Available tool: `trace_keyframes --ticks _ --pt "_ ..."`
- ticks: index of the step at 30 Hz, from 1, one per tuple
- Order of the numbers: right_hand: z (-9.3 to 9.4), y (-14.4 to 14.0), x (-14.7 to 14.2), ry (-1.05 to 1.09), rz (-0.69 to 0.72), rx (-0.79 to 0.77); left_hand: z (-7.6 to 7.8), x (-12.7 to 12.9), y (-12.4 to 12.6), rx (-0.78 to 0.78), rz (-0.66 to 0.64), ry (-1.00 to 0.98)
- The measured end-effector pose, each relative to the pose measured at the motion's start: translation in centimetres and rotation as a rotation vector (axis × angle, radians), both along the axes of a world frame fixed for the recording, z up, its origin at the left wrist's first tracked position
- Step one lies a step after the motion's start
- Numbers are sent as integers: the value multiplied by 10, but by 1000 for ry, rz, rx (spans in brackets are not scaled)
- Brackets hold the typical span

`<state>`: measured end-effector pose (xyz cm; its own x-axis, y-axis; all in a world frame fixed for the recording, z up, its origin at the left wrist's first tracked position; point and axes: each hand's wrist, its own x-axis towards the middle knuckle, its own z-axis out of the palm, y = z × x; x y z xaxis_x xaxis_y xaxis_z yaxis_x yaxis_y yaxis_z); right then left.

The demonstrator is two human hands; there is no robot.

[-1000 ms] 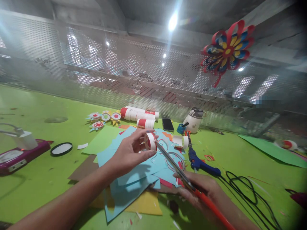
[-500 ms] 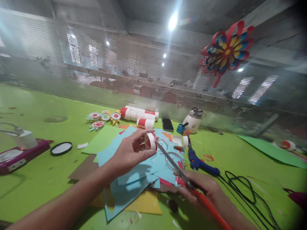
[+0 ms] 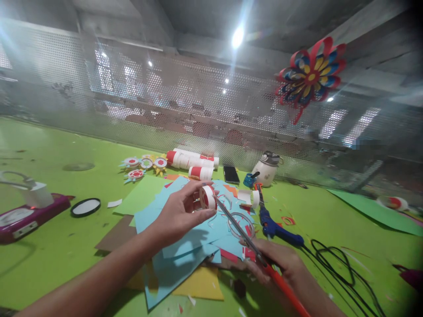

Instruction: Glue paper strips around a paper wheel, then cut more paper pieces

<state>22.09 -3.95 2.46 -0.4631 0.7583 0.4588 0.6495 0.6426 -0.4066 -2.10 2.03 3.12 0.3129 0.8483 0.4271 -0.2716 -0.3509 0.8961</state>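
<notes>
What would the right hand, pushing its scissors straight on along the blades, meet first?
Most likely the red-and-white paper ring pinched in the left hand: the scissors held by the right hand already point at its edge. Depth is hard to judge.

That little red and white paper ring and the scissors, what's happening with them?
A person sits at a green table doing paper craft. The left hand pinches a small red and white paper ring, held above a pile of blue paper sheets. The right hand grips red-handled scissors, whose blade tips meet the ring's edge. A blue glue gun lies beside the pile.
</notes>
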Motion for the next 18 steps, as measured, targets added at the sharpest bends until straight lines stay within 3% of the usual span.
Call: trace_keyframes --ticks 9,18 --pt "-11 -2 -3 18 -82 60 -4 -1 3 80 44 41" --pt "-12 2 -3 55 -59 20 -3 -1 3 68 41 40"
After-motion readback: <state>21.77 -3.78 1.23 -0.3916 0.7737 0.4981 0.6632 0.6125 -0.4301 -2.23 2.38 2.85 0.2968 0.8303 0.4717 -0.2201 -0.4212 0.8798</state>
